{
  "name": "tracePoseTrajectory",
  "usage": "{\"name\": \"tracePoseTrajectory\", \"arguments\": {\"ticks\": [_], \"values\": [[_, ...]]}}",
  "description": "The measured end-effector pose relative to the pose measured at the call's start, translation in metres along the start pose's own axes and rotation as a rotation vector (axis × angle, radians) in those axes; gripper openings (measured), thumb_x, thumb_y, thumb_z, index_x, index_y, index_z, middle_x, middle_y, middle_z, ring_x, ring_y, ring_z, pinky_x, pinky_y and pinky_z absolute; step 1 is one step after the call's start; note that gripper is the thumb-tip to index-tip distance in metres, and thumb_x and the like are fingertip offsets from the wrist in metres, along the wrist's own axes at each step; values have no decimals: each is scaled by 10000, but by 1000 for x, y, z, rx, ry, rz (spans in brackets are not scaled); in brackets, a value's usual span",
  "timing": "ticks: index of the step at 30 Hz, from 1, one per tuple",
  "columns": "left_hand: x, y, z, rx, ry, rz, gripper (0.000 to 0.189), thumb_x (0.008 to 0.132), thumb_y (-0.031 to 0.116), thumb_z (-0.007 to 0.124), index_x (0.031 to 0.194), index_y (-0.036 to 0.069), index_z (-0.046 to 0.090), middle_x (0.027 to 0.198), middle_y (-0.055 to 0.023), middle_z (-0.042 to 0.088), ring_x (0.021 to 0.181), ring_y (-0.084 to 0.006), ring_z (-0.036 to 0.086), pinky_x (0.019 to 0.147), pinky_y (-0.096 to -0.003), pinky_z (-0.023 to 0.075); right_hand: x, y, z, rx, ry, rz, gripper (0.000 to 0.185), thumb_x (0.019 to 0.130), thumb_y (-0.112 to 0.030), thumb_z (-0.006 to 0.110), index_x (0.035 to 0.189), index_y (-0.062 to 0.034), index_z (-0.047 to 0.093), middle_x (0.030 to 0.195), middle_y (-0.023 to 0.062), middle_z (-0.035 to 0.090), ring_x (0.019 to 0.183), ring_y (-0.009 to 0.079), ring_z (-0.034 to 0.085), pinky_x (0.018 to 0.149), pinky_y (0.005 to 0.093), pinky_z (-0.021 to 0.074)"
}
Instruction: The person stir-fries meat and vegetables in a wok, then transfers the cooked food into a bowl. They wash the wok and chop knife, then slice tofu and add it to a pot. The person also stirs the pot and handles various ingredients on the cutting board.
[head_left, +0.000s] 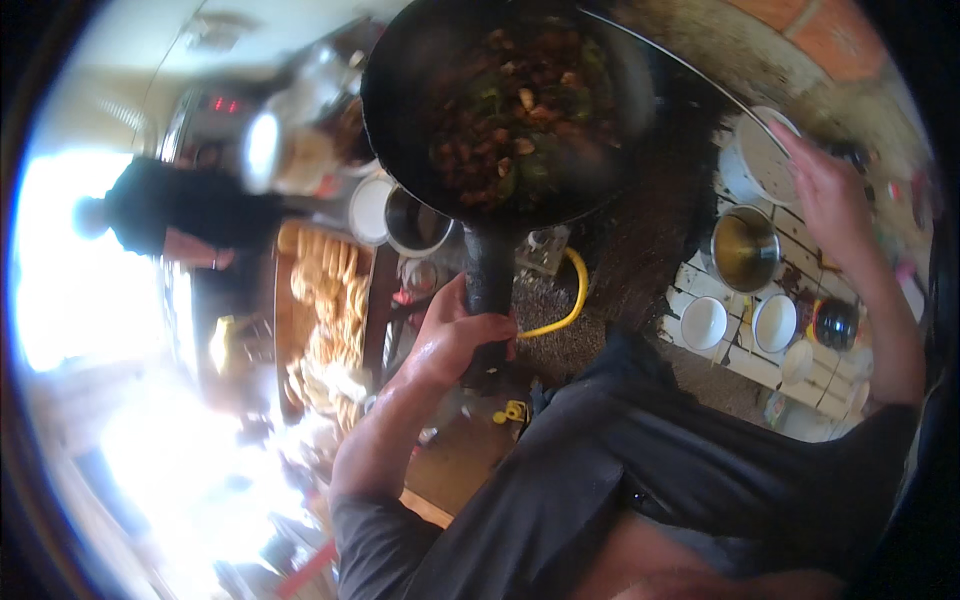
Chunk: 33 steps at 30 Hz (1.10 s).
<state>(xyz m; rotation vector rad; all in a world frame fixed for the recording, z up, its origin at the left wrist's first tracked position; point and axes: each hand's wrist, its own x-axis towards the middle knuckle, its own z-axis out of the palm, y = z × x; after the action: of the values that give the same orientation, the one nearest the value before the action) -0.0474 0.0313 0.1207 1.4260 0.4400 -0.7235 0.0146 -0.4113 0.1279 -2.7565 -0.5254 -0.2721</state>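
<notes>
My left hand grips the thick dark handle of a large black wok. Chopped browned food with green pieces lies inside the wok, and a slight haze hangs over it. My right hand, at the upper right, is closed on the end of a long thin metal utensil handle. That handle reaches over the wok's right rim; its far end is hidden or too dark to tell.
White tiles at right hold a white bucket, a steel pot of yellowish liquid, white bowls and a dark jar. A yellow hose curves below the wok. Left are a steel pot, a tray of pale food and another person.
</notes>
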Motion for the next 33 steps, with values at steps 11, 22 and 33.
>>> {"name": "tracePoseTrajectory", "arguments": {"ticks": [11, 22, 33], "values": [[-215, -183, -36, -381, 394, 200, 432, 720, 66, 733, 1090, 15, 516, 772, -43, 578, 612, -145, 626, 545, -294, 521, 43, -210, 2, 492, -898, 97, 481, 999, -99, 428, 1477, -61, 470, 630, -47, 474, 486, 0, 430, 421, 147, 377], [-420, -391, 54, -913, 1003, 235, 414, 759, 83, 722, 1088, 5, 484, 800, -90, 632, 650, -163, 658, 596, -322, 561, -84, -554, 116, 754, -2091, 149, 482, 1021, -125, 497, 1490, -40, 426, 657, -7, 474, 414, 27, 353, 359, 172, 308], [-513, -544, 113, -1491, 1347, 483, 341, 749, 128, 729, 993, 5, 525, 771, -99, 626, 616, -187, 647, 601, -319, 557, -255, -745, 138, 354, -2280, 60, 424, 1030, -117, 491, 1452, -73, 490, 693, 6, 486, 451, 28, 354, 374, 166, 293]]}}
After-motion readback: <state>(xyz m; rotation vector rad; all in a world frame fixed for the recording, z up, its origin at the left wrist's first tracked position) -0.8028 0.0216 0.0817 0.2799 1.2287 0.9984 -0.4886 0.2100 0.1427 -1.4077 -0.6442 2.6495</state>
